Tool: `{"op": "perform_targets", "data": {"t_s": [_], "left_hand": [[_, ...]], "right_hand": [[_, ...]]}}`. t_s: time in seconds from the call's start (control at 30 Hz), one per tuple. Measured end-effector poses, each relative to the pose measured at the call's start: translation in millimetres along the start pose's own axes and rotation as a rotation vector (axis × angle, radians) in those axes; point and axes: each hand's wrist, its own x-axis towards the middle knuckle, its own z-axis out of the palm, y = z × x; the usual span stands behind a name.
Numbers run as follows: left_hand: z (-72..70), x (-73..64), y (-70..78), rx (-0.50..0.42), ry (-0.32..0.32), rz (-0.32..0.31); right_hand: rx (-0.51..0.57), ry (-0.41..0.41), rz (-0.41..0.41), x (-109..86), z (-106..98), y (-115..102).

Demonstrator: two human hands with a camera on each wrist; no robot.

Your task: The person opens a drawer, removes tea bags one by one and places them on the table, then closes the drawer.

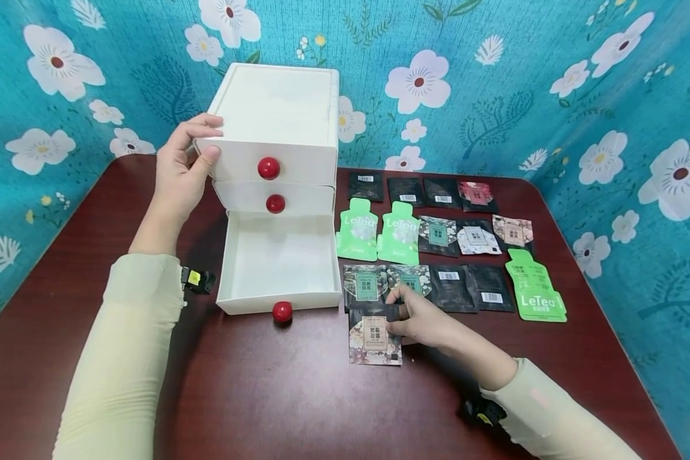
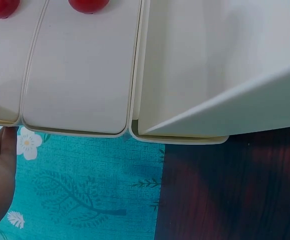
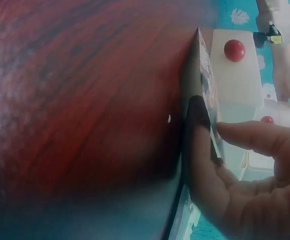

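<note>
My right hand [image 1: 422, 319] pinches a dark tea bag sachet [image 1: 375, 338] with a pink label and floral print, its thumb and fingers at the right edge. In the right wrist view the sachet [image 3: 205, 75] appears nearly edge-on, above the dark wood. My left hand [image 1: 184, 156] grips the upper left front corner of a white three-drawer cabinet [image 1: 276, 105], thumb at the front and fingers along the top edge. The cabinet's bottom drawer [image 1: 278, 255] is pulled out and bare inside; the upper two look pushed in. Each drawer has a red round knob [image 1: 282, 312].
Right of the cabinet, sachets lie in rows: black sachets [image 1: 454, 287], patterned sachets [image 1: 365, 284], a red one [image 1: 477, 193] and green LeTea pouches [image 1: 358, 239]. The dark red table [image 1: 276, 396] ends at a blue floral curtain [image 1: 494, 76] behind.
</note>
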Motion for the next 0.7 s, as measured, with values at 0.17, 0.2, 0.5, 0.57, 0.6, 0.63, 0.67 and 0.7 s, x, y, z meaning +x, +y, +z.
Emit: {"op": "perform_targets", "data": {"t_s": [0.17, 0.2, 0.5, 0.57, 0.6, 0.63, 0.67, 0.7], "left_hand": [[0.5, 0.1, 1.5, -0.004, -0.001, -0.008], [0.7, 0.1, 1.7, -0.004, -0.001, -0.008], [-0.1, -0.1, 2.2, -0.001, -0.005, -0.008], [0.1, -0.1, 1.8, -0.006, -0.007, -0.003], [0.1, -0.1, 1.6, -0.008, -0.007, -0.001], [0.2, -0.1, 1.6, -0.011, -0.008, 0.001], [0.1, -0.1, 1.5, -0.012, -0.008, 0.003], [0.1, -0.1, 1.4, -0.013, -0.008, 0.004]], "right_hand": [[-0.133, 0.001, -0.057, -2.4, 2, 0], [-0.166, 0.001, -0.068, -3.0, 2, 0], [-0.433, 0.043, -0.074, -8.3, 6, -4], [-0.484, 0.051, -0.074, -10.4, 6, -6], [-0.505, 0.059, -0.07, -11.4, 6, -7], [-0.532, 0.066, -0.075, -12.3, 6, -9], [-0.557, 0.072, -0.093, -13.4, 6, -10], [-0.58, 0.079, -0.108, -13.7, 6, -11]]}}
